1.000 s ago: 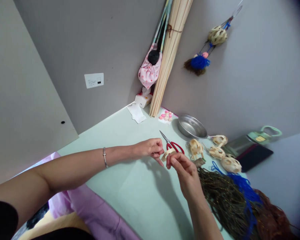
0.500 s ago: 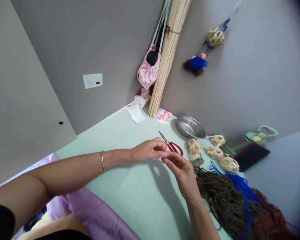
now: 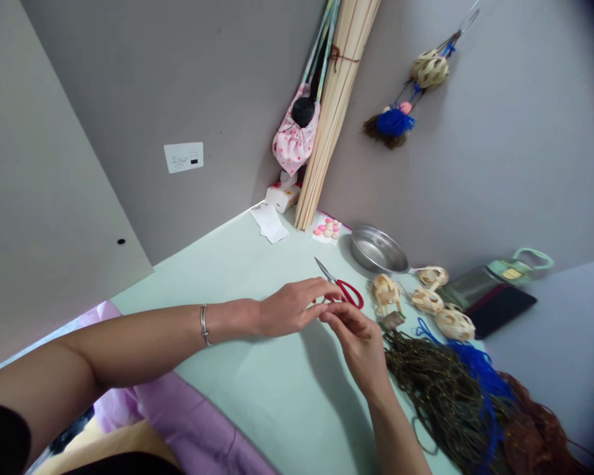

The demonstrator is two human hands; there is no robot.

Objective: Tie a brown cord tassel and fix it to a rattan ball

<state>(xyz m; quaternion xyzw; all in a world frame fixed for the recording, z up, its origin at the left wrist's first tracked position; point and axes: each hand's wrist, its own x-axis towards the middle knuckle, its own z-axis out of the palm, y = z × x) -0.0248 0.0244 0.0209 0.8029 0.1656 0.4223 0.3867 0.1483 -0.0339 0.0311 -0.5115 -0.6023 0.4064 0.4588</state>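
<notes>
Over the middle of the pale green tabletop (image 3: 272, 376), my left hand (image 3: 297, 305) and my right hand (image 3: 359, 336) meet at the fingertips. Both are closed in a pinch. Whatever lies between the fingers is too small or hidden to make out. Just behind the fingertips lie red-handled scissors (image 3: 349, 293), their blades pointing away to the left. To the right of my right hand are a woven strip ball (image 3: 387, 293) and a small greyish-green piece (image 3: 393, 321). A heap of dark olive yarn (image 3: 435, 382) lies beside my right wrist.
A metal bowl (image 3: 379, 249), pink and cream beads (image 3: 327, 229) and a bundle of wooden strips (image 3: 334, 125) stand at the back. More woven balls (image 3: 454, 323), blue cord (image 3: 475, 363), brown yarn (image 3: 534, 422) and a bottle (image 3: 475, 284) are at right. A tasselled ornament (image 3: 429, 69) hangs on the wall.
The fingers of my left hand have stretched forward over my right fingertips, and the left hand has turned slightly. My right hand stays nearly in place. The view has shifted a little.
</notes>
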